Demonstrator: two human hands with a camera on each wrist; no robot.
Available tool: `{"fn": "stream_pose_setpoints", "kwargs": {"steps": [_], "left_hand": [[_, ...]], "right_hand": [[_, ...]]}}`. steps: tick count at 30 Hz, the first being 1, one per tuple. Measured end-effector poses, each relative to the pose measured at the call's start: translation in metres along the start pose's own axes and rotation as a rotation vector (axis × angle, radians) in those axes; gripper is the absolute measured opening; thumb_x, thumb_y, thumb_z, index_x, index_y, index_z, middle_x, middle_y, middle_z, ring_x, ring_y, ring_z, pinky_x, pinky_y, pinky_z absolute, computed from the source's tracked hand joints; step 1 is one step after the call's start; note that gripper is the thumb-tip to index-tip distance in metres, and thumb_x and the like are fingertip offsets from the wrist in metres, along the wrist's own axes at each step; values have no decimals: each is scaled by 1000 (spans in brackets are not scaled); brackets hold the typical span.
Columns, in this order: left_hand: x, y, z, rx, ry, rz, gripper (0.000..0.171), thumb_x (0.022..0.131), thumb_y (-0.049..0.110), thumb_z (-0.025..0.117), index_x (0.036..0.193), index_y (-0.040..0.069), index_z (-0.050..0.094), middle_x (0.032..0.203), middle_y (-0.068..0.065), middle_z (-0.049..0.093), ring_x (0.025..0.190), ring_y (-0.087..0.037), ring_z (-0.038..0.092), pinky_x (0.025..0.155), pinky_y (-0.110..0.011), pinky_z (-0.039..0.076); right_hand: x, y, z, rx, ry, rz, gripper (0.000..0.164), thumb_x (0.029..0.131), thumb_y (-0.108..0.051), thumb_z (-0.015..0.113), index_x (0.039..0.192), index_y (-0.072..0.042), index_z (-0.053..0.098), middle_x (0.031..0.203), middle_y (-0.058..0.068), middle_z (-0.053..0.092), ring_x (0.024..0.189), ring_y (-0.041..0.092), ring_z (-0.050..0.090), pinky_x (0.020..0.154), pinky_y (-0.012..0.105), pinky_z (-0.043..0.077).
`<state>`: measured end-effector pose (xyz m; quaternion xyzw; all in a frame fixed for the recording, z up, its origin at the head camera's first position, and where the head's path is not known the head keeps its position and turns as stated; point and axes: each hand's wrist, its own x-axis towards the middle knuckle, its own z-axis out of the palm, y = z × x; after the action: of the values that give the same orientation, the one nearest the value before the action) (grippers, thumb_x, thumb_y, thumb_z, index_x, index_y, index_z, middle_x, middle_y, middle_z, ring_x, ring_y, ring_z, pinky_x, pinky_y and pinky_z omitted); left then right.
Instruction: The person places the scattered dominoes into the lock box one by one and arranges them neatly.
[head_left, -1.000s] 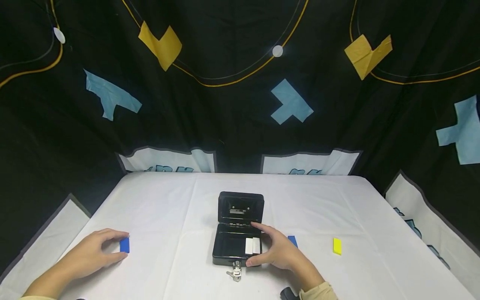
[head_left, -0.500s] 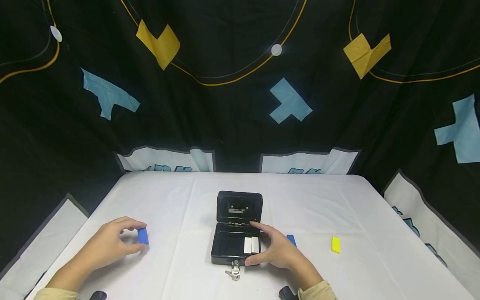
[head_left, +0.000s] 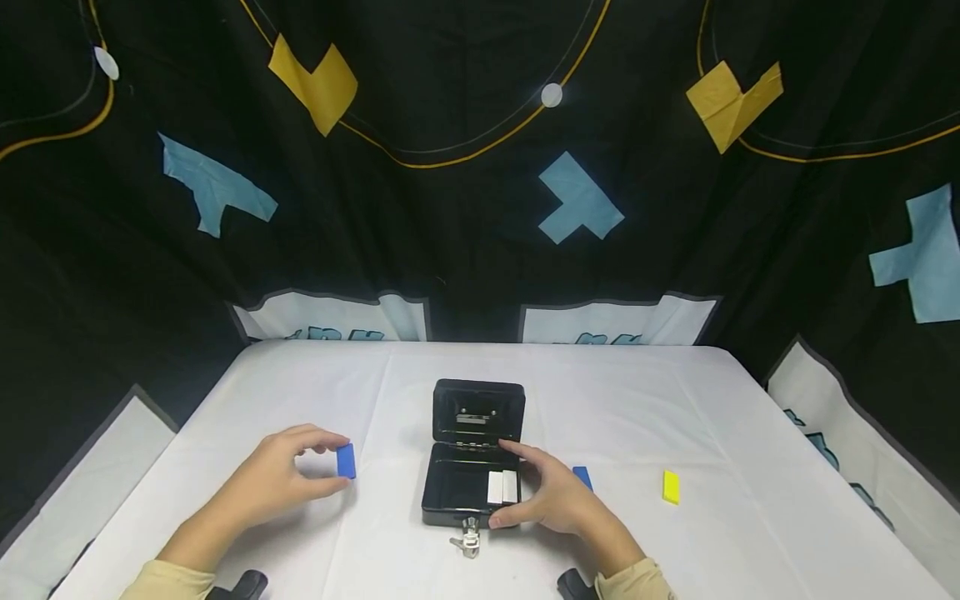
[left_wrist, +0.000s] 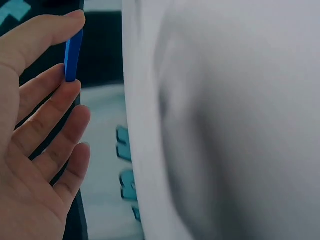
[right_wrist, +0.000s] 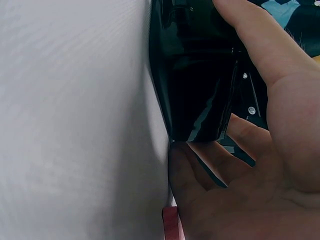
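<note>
In the head view, my left hand pinches a small blue block between thumb and fingertips, over the table left of the box. The left wrist view shows this blue block edge-on, its ends against thumb and fingers. A black metal cash box stands with its lid raised and keys in its front lock. Two white blocks stand side by side in its right part. My right hand grips the box's right side, thumb at the front, a finger near the hinge.
Beyond my right hand lies another blue block, partly hidden. A yellow block lies farther right on the white tablecloth. In the right wrist view, a reddish piece shows beside the hand. A dark curtain hangs behind the table.
My left hand has carried the blue block rightward from the table's left side toward the box. My right hand has stayed at the box, which has not moved.
</note>
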<state>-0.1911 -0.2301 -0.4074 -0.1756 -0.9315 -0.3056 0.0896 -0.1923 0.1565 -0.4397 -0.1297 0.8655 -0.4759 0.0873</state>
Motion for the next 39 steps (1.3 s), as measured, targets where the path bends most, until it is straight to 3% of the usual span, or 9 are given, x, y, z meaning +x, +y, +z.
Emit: {"fn": "stream_pose_setpoints", "kwargs": {"steps": [4,10,15,22,27,30,39], "left_hand": [[10,18,9,-35,-20,14,46,73,37,91,114,20,76,110,7,68,102,-21,61,88,-51,54],[27,43,24,-45,-47,100,45,74,35,90,114,18,76,111,7,68,105,-20,63,93,-47,53],[37,62,46,24,-85,230,45,77,34,88,115,14,76,108,9,69,105,-16,63,95,-44,52],[51,90,81,155,-190,296,47,78,33,86,118,10,75,111,1,68,105,-18,63,97,-41,52],[58,97,98,205,-237,343,45,79,33,86,116,10,76,114,1,68,103,-18,64,94,-39,53],[60,97,104,225,-260,334,43,80,33,85,116,12,76,115,2,68,104,-18,65,94,-39,53],[64,100,110,224,-317,328,42,82,36,84,115,12,77,116,-1,70,108,-20,65,97,-40,52]], "right_hand": [[1,0,0,6,-7,-8,105,57,-32,100,149,-18,50,149,20,48,141,42,36,112,63,28],[1,0,0,-6,-3,-6,105,57,-32,100,149,-18,50,150,20,47,141,42,37,112,63,29],[1,-1,1,-4,-3,-12,104,58,-32,100,149,-18,51,150,19,47,141,42,36,112,63,29],[1,-2,1,-29,-2,5,105,58,-35,99,149,-20,50,149,20,48,140,43,38,110,65,31],[1,-3,-1,-13,-14,7,105,59,-32,99,150,-19,49,149,21,47,140,43,38,110,64,31],[1,-3,-1,-11,-20,6,104,59,-32,99,150,-18,49,149,21,47,139,43,40,110,64,31],[1,-1,-1,-31,-22,7,104,60,-35,99,150,-18,49,149,21,47,139,42,40,110,63,32]]}}
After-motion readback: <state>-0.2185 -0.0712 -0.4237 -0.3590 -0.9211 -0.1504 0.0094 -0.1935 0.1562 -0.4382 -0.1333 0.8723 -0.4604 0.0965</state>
